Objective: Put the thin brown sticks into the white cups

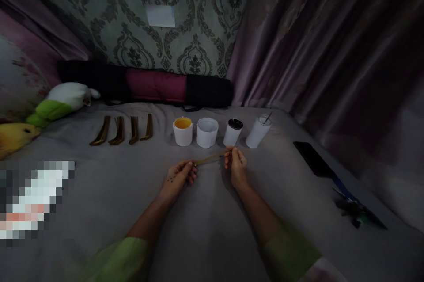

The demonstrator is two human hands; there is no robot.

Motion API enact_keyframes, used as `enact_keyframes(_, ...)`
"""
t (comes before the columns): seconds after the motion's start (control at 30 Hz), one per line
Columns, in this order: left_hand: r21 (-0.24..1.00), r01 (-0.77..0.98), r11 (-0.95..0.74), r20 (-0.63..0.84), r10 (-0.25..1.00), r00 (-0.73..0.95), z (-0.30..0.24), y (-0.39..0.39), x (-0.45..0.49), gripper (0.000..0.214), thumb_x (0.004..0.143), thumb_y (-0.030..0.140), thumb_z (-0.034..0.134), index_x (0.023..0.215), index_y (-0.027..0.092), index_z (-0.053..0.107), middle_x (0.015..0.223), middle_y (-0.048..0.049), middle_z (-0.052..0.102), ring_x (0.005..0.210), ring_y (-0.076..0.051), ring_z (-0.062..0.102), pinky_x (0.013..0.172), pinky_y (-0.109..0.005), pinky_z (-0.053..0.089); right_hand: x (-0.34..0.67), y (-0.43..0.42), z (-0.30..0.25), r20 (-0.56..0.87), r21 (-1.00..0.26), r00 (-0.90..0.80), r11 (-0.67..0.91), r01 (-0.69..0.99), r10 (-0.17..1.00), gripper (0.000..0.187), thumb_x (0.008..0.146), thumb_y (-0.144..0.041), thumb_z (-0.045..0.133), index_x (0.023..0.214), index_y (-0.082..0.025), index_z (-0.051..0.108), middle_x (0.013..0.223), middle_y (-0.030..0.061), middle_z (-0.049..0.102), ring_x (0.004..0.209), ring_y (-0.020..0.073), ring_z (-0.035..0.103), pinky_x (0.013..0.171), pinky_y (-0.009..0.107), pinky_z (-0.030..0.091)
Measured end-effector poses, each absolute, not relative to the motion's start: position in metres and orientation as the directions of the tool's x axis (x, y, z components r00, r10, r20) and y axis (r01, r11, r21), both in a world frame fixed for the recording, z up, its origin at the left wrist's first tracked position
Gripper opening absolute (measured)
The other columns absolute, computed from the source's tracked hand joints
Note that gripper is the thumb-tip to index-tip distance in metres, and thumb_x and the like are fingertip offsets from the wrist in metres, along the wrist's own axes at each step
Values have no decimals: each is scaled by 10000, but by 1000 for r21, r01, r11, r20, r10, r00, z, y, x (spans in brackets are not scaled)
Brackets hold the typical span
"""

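A thin brown strip (211, 158), perhaps dried leaf or straw, stretches between my two hands above the grey sheet. My left hand (179, 175) pinches its left end between thumb and fingers. At the other end, my right hand (236, 162) has its fingers closed on the strip, slightly higher. Just beyond the hands stand a white tub with yellow inside (183, 134), a white tub with pale contents (207, 135) and a white cup with a dark top (233, 132). Farther right, a tilted white container (259, 131) has a thin stick in it.
Several bent brown strip bundles (117, 131) lie in a row at the left. Plush toys (64, 100) rest behind them. A long black and maroon bag (157, 85) lies along the wall. On the right are a dark phone-like slab (313, 158) and a dark cluster resembling keys (353, 209).
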State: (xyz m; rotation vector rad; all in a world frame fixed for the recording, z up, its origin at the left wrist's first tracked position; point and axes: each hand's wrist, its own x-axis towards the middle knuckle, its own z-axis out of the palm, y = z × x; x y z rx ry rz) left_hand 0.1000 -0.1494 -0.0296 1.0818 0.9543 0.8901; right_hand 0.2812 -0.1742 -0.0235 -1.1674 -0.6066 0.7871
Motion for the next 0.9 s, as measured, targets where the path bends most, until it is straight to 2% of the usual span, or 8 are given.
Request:
enact_keyframes(0.37, 959, -152, 238, -182, 933, 310, -33, -148, 100, 350, 717, 397, 577, 917, 110, 584, 689, -36, 590, 501, -88, 521, 433, -206, 398, 287, -176, -17, 27, -944, 614, 223, -245, 789, 342, 753, -483, 505, 847, -160, 566, 632, -29, 512, 457, 53, 421, 355, 176, 313)
enact_keyframes(0.6, 959, -154, 237, -186, 939, 287, -29, -149, 100, 340, 712, 373, 583, 917, 101, 578, 696, -35, 590, 524, -93, 522, 450, -212, 406, 289, -177, -15, 14, -949, 615, 205, -241, 788, 342, 743, -485, 516, 829, -159, 568, 608, -33, 514, 432, 48, 409, 351, 175, 307)
enact_keyframes(0.9, 939, -240, 247, -179, 945, 272, -33, -147, 99, 342, 691, 362, 606, 915, 105, 579, 688, -31, 594, 536, -92, 529, 459, -209, 401, 288, -180, -10, -25, -950, 591, 164, -265, 806, 316, 708, -463, 560, 812, -165, 571, 603, -41, 519, 429, 47, 406, 345, 169, 301)
